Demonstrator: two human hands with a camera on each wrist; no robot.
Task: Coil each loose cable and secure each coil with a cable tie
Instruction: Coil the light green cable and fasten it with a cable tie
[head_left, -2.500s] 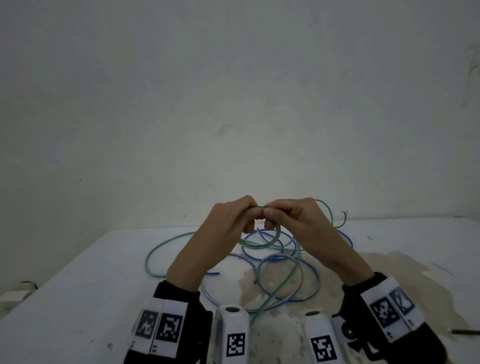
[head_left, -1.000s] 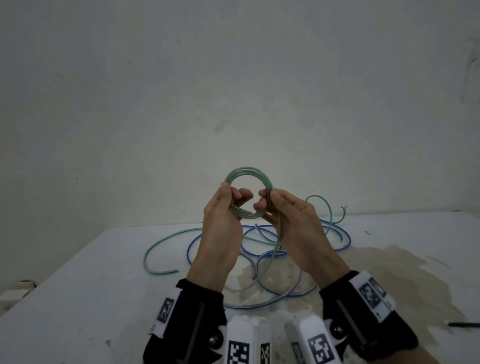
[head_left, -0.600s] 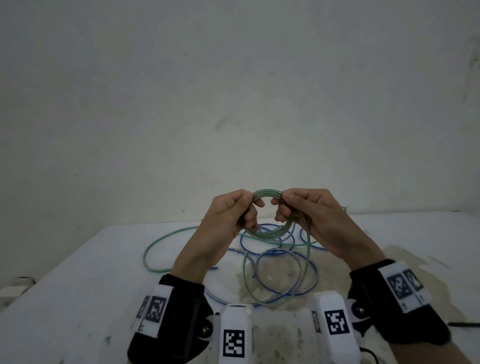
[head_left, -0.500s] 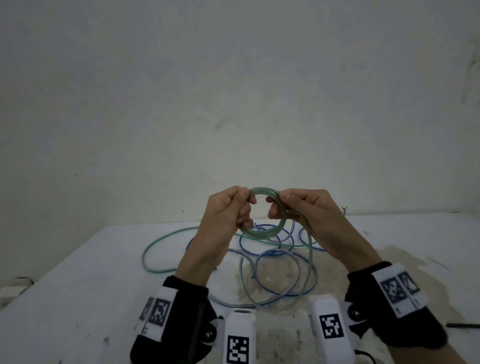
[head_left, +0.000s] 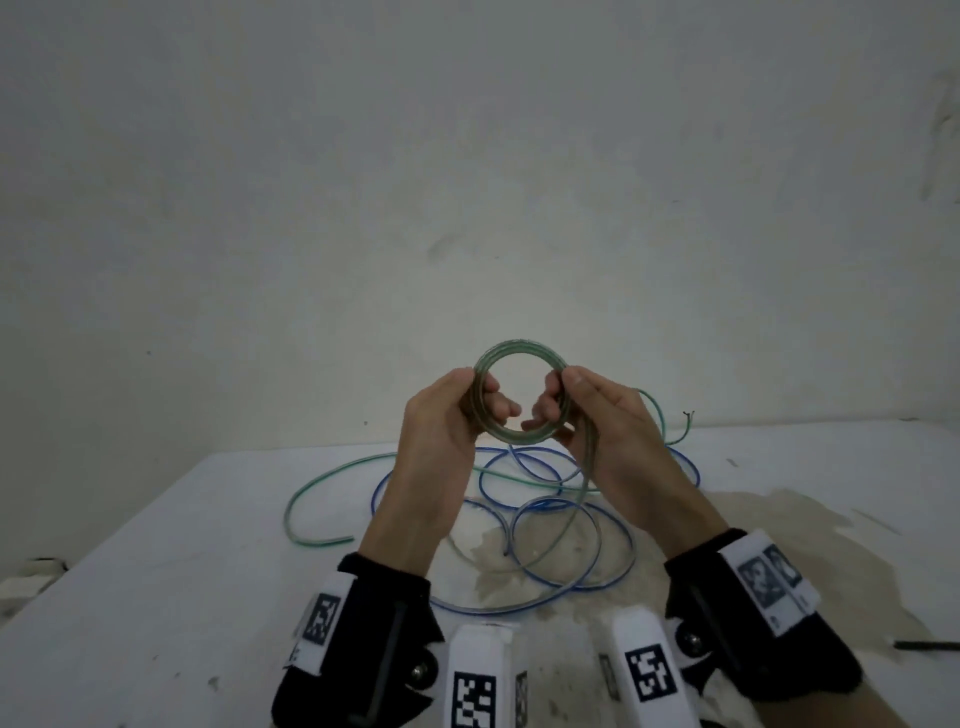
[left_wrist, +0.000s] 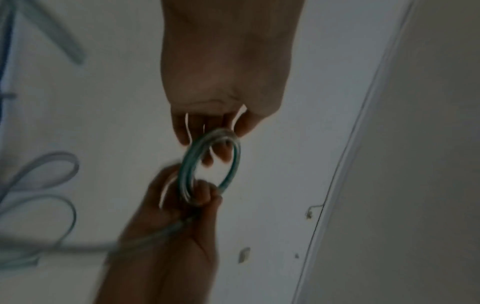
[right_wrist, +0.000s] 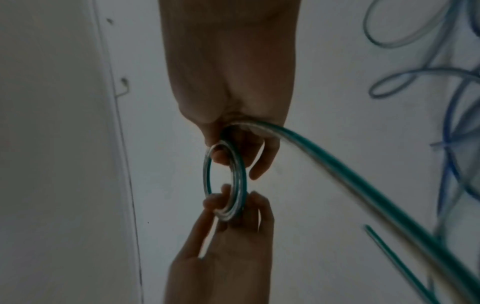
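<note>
Coiling in progress: small ring-shaped coil of green translucent cable (head_left: 521, 397) held upright above the white tabletop (head_left: 156, 571).

Coil pinched at opposite sides by left hand (head_left: 441, 426) and right hand (head_left: 605, 421); green tail trailing to the table among loose blue cable loops (head_left: 597, 566). Risk judged: turns springing open if either pinch slackens; tail snagging. No containers seen.

Your left hand (head_left: 441, 415) and right hand (head_left: 608, 421) hold the green cable (head_left: 521, 353) wound into a small upright ring between them. Its loose tail drops from your right hand to the tabletop (head_left: 156, 571), where the blue cable (head_left: 597, 587) sprawls in loops below both hands.
</note>
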